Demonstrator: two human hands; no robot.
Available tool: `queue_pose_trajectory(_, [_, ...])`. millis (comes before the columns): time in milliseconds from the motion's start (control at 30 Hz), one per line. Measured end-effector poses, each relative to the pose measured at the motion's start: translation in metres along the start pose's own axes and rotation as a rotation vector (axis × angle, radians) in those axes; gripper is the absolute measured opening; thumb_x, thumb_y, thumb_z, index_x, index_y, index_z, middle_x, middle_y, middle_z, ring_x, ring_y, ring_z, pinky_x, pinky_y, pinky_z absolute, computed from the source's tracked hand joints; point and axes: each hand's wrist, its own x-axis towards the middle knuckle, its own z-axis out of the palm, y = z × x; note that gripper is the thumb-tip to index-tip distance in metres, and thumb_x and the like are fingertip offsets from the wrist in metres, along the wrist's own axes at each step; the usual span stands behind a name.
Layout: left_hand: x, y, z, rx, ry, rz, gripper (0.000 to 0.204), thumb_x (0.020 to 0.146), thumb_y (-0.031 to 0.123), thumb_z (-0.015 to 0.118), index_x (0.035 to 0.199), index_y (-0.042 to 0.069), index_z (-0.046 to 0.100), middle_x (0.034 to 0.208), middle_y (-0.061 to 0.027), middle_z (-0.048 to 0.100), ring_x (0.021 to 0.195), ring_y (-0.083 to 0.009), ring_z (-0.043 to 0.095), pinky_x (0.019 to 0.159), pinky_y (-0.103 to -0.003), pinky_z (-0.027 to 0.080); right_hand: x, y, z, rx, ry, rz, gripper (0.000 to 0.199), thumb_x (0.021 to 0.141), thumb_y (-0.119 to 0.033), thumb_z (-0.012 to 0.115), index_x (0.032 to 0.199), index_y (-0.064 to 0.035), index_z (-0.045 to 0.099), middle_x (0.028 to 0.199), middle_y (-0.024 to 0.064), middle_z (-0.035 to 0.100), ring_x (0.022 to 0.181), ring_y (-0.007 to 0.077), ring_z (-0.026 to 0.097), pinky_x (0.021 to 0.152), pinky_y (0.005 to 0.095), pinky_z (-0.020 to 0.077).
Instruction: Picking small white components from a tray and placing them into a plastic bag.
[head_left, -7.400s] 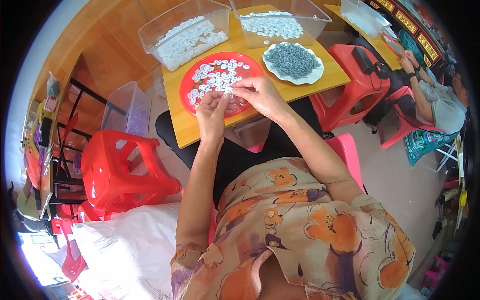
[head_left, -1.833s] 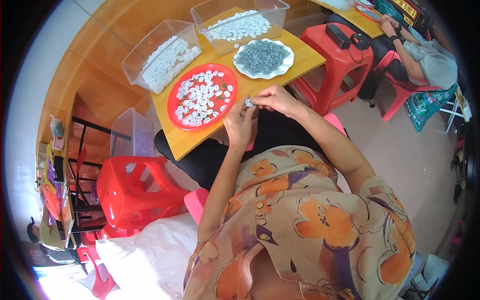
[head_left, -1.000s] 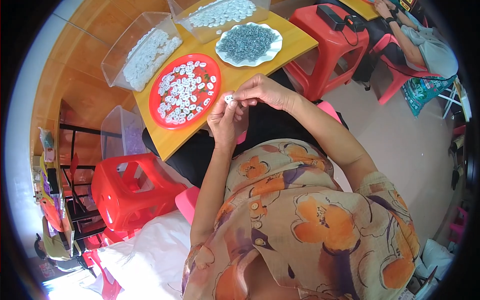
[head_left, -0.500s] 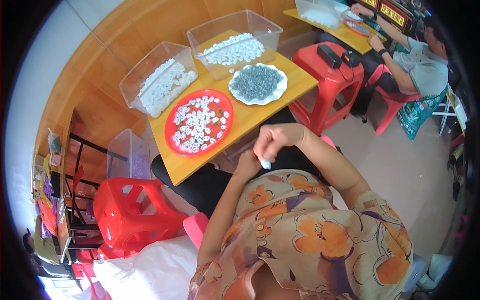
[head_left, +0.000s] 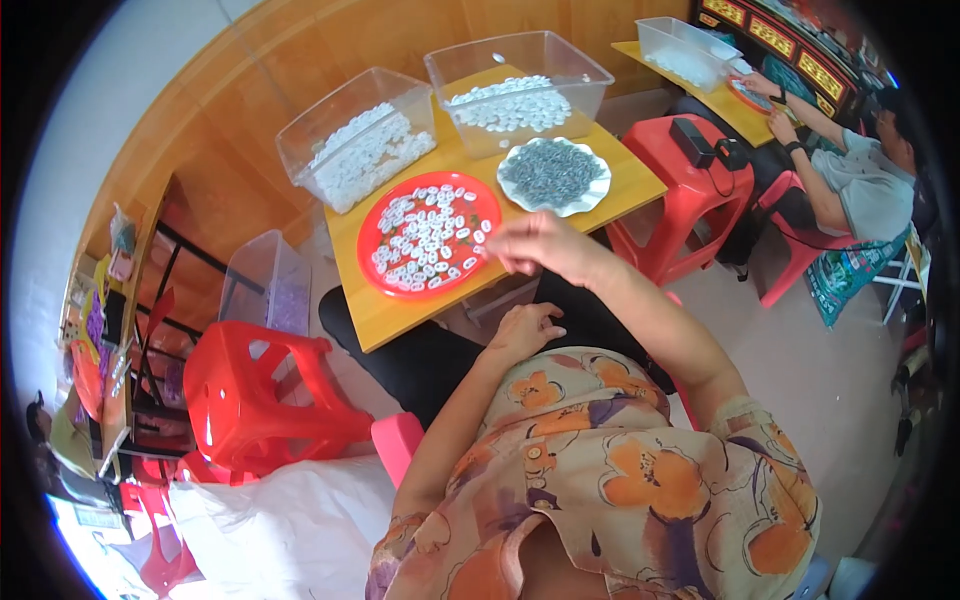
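Note:
My right hand (head_left: 545, 245) is over the right rim of a red plate (head_left: 388, 286). Its fingers are bunched and point down at the small white oval pieces (head_left: 430, 228) spread on the plate. What those fingertips hold, if anything, I cannot make out. My left hand (head_left: 528, 330) rests palm down by my lap, fingers loosely bent, with a gap between thumb and forefinger. Nothing shows in it. Right of the red plate stands a white scalloped plate (head_left: 600, 192) heaped with small dark grey-blue pieces (head_left: 552, 170).
Two clear bins of white pieces, a left bin (head_left: 290, 150) and a right bin (head_left: 605, 75), stand at the table's (head_left: 375, 325) back. Red stools, a left stool (head_left: 225, 395) and a right stool (head_left: 665, 165), flank it. Another person (head_left: 860, 180) works at a table farther right.
My hands were together near my belly with a white piece between them. Now they are apart: the right has reached forward to the red plate, the left stays low. The view has shifted slightly.

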Motion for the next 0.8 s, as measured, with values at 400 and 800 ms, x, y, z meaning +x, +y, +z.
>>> queue_pose_trajectory(400, [0.006, -0.017, 0.006, 0.175, -0.122, 0.001, 0.048, 0.089, 0.03, 0.082, 0.132, 0.012, 0.072, 0.124, -0.0182, 0.075, 0.115, -0.0378, 0.071, 0.099, -0.05, 0.057, -0.011, 0.113, -0.012, -0.086, 0.0, 0.36, 0.02, 0.099, -0.023, 0.078, 0.103, -0.0026, 0.079, 0.076, -0.0015, 0.067, 0.055, 0.0052, 0.051, 0.046, 0.0224, 0.0372])
queue_pose_trajectory(800, [-0.002, -0.011, 0.0, 0.185, -0.168, -0.022, 0.05, 0.088, 0.027, 0.082, 0.133, 0.008, 0.071, 0.127, -0.0216, 0.073, 0.12, -0.0402, 0.069, 0.104, -0.052, 0.055, -0.003, 0.136, -0.002, -0.167, 0.068, 0.292, 0.022, 0.097, -0.023, 0.08, 0.1, -0.0015, 0.081, 0.073, -0.0027, 0.064, 0.062, 0.0047, 0.052, 0.055, 0.0237, 0.0393])
